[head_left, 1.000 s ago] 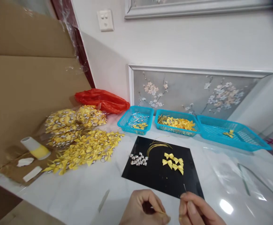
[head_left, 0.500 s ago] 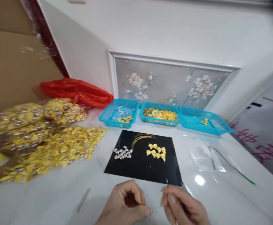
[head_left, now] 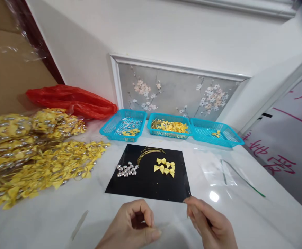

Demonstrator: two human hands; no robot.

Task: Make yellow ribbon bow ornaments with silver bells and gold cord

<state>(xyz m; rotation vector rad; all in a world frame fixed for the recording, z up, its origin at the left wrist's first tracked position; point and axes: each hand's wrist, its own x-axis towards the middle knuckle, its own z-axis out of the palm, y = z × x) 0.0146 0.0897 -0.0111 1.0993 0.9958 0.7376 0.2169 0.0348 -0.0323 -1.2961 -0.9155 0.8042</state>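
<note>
Left hand [head_left: 131, 223] pinched narrow, right hand [head_left: 209, 221] likewise; couldn't tell what either held! Between eleven and one o'clock lay glossy black flat sheet [head_left: 140, 188]: shiny silver beads [head_left: 126, 174] at nine, thin golden wires [head_left: 149, 151] twelve, yellow ribbon-like bows [head_left: 169, 172] three!

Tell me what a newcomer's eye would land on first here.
Probably the bright red bag at the back left, with a large pile of yellow and silver pieces in front of it. Next comes the black mat mid-table, bearing silver beads, gold wires and yellow bows. Behind it, three blue baskets stand in a row.
</note>
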